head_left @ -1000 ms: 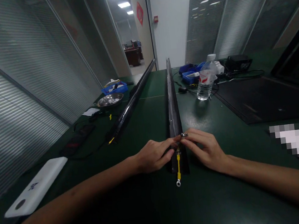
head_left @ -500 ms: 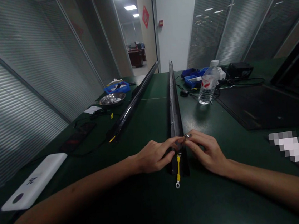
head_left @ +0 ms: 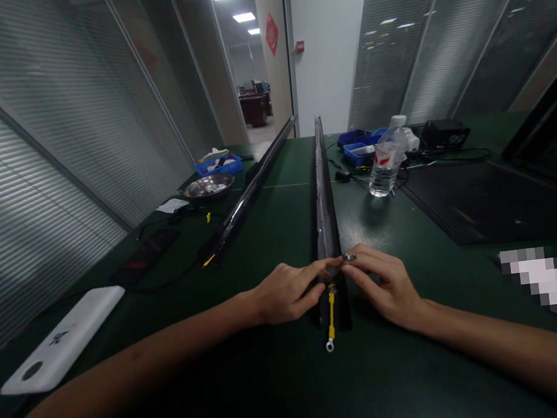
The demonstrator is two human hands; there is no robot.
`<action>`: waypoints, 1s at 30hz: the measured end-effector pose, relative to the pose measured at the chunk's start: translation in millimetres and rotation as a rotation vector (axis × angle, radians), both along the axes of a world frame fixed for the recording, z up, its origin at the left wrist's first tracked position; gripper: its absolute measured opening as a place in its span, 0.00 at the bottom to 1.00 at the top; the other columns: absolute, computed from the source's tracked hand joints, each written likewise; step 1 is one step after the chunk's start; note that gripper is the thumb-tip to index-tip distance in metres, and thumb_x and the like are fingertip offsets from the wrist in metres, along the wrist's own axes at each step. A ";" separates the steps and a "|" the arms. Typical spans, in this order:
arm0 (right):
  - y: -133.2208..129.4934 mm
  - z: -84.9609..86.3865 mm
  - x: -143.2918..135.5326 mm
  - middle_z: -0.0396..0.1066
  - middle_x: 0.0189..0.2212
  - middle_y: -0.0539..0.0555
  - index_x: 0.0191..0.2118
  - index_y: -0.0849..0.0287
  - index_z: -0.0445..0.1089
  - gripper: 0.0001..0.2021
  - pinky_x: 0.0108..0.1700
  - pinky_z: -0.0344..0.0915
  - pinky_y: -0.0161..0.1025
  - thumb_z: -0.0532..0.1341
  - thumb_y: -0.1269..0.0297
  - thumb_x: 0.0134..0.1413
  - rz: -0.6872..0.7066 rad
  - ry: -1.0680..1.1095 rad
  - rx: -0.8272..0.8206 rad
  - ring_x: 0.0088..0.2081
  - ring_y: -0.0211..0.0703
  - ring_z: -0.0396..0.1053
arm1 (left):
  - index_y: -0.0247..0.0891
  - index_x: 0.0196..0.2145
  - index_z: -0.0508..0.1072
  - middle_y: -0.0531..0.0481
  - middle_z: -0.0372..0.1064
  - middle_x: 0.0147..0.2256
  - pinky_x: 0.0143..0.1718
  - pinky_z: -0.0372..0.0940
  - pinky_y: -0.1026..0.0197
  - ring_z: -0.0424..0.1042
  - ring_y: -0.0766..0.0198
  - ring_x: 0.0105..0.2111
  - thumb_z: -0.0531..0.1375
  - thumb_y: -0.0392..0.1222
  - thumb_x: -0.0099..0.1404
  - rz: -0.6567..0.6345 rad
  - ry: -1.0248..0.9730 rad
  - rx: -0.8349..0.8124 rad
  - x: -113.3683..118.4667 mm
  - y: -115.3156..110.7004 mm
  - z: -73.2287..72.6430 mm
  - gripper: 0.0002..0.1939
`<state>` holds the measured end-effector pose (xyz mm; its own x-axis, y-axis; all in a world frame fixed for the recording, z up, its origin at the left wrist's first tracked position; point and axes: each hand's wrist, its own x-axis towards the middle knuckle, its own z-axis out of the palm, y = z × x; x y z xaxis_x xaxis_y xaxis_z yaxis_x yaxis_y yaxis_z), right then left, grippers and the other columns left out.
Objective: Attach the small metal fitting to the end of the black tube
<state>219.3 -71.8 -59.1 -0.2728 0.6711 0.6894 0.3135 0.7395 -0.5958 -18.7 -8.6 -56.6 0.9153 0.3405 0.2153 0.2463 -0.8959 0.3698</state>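
A long dark channel (head_left: 325, 210) with a grey inner face runs away from me along the green table. At its near end my left hand (head_left: 288, 293) has thumb and index finger closed about the channel's end. My right hand (head_left: 385, 284) pinches at the channel's right edge, with a small shiny metal piece (head_left: 349, 256) at its fingertips; its exact kind is too small to tell. The fingertips of both hands meet over the channel. Below them, a yellow wire with a ring terminal (head_left: 331, 317) sticks out of the channel's end towards me.
A second long dark strip (head_left: 247, 196) lies to the left. Beyond it are a metal bowl (head_left: 209, 186) and a blue tray (head_left: 218, 165). At the right stand a water bottle (head_left: 387, 159) and blue bins (head_left: 360, 153), beside a black mat (head_left: 498, 197). A white case (head_left: 64, 337) lies near left.
Both hands stay at the channel's near end. The small metal piece at my right fingertips has tilted slightly and shifted a little left and down. The ring terminal has barely moved.
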 end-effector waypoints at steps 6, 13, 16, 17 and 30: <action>0.8 -0.7 0.8 0.73 0.35 0.54 0.46 0.56 0.78 0.09 0.38 0.69 0.40 0.59 0.71 0.72 0.004 -0.027 -0.035 0.36 0.45 0.72 | 0.37 0.65 0.58 0.45 0.76 0.48 0.38 0.69 0.60 0.78 0.59 0.38 0.48 0.41 0.80 0.010 0.027 0.035 0.2 -0.7 3.0 0.19; 0.4 1.9 -0.1 0.75 0.36 0.55 0.46 0.57 0.78 0.09 0.39 0.70 0.40 0.59 0.70 0.72 0.022 -0.038 -0.056 0.38 0.46 0.74 | 0.37 0.61 0.64 0.44 0.74 0.51 0.44 0.70 0.60 0.78 0.58 0.45 0.48 0.40 0.80 -0.023 -0.004 0.054 0.7 0.0 2.6 0.16; 0.8 3.6 -0.1 0.74 0.37 0.55 0.46 0.57 0.78 0.09 0.40 0.70 0.40 0.58 0.70 0.73 0.050 -0.036 -0.072 0.38 0.45 0.73 | 0.36 0.60 0.65 0.44 0.74 0.49 0.41 0.70 0.60 0.77 0.59 0.42 0.48 0.40 0.80 -0.022 -0.002 0.053 1.3 -0.1 3.4 0.16; 1.1 3.7 0.1 0.74 0.36 0.55 0.45 0.57 0.77 0.09 0.40 0.70 0.40 0.58 0.69 0.73 0.062 -0.037 -0.073 0.37 0.45 0.73 | 0.36 0.59 0.66 0.45 0.74 0.47 0.40 0.69 0.60 0.77 0.59 0.41 0.48 0.40 0.80 -0.024 0.004 0.053 1.6 -0.1 3.9 0.15; 4.5 -6.1 3.4 0.67 0.32 0.52 0.41 0.58 0.73 0.15 0.30 0.64 0.37 0.51 0.63 0.78 0.120 -0.052 -0.124 0.26 0.39 0.66 | 0.36 0.54 0.69 0.46 0.73 0.45 0.39 0.67 0.62 0.75 0.61 0.38 0.49 0.39 0.79 -0.023 0.044 0.060 2.9 -0.1 6.6 0.13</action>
